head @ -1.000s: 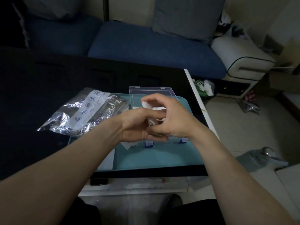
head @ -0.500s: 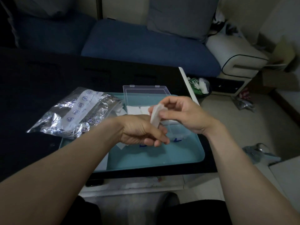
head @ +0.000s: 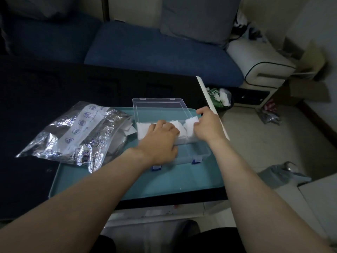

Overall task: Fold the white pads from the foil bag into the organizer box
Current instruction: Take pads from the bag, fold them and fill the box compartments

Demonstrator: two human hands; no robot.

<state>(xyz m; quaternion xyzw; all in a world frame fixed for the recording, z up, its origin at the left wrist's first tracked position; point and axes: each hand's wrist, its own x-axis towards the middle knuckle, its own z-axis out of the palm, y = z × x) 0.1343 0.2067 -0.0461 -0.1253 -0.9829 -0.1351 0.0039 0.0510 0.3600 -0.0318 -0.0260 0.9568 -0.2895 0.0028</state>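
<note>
1. White pads (head: 144, 131) are being pressed down in the open organizer box (head: 202, 152) by the flat left hand (head: 160, 141).
2. A pad (head: 191, 122) is being pinched by the right hand (head: 207, 127) at the box's right end.
3. The foil bag (head: 76, 137) is lying left, on the tray (head: 182, 181).

A blue sofa (head: 164, 52) is sitting behind the dark desk (head: 54, 92); pale floor tiles (head: 264, 143) are lying right of the desk.

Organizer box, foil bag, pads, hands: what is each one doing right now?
organizer box: lid open, far row filled with pads.
foil bag: crumpled, lying partly on the teal tray.
white pads: packed in box.
left hand: pressing pads down.
right hand: pinching a pad.
</note>
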